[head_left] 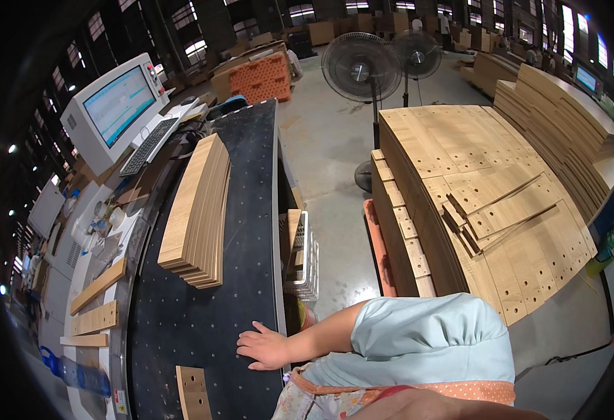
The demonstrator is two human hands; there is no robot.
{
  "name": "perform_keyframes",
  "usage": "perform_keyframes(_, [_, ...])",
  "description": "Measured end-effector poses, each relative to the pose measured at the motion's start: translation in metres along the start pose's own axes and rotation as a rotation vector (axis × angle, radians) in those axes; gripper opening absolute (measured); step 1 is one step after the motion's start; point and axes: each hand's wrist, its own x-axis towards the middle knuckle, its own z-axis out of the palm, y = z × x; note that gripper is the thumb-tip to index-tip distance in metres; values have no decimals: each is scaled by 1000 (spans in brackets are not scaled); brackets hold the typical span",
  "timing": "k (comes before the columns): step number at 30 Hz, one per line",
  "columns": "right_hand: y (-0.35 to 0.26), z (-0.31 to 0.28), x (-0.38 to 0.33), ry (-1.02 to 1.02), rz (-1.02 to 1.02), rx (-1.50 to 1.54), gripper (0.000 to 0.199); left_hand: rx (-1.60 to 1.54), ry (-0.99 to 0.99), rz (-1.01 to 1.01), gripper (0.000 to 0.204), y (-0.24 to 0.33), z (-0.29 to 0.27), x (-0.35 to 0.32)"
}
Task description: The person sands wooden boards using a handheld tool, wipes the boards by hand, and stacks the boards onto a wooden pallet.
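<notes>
My right hand (263,348) lies palm down with fingers spread on the near right edge of a black worktable (247,203). Nothing is in it. Bare skin of my left arm or hand (429,406) shows at the lower edge, its fingers hidden. Close to the right hand lies one short wooden board (193,393) with dark holes. Farther up the table, a neat stack of long wooden boards (195,210) rests with its ends fanned in steps.
Left of the table are a monitor (118,108), keyboard (149,145), loose wood strips (97,285) and a blue bottle (79,374). On the right stands a large pile of drilled panels (454,140), loose pieces on top. Fans (361,66) and a white crate (305,259) stand between.
</notes>
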Motion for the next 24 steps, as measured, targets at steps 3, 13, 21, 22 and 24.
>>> perform_keyframes(3, [-6, -10, 6, -112, 44, 93, 46, 13, -130, -109, 50, 9, -25, 4])
perform_keyframes(13, [-69, 7, 79, 43, -637, 474, 43, -135, -581, -573, 59, 148, -164, 132])
perform_keyframes(21, [-174, 39, 149, -149, -920, 222, 51, -283, -248, -485, 41, 206, -211, 163])
perform_keyframes(22, [-187, 47, 157, -284, -893, 158, 50, -260, -109, -480, 43, 208, -218, 161])
perform_keyframes(24, [-205, 59, 169, -585, -829, 3, 47, -203, 58, -530, 47, 223, -232, 153])
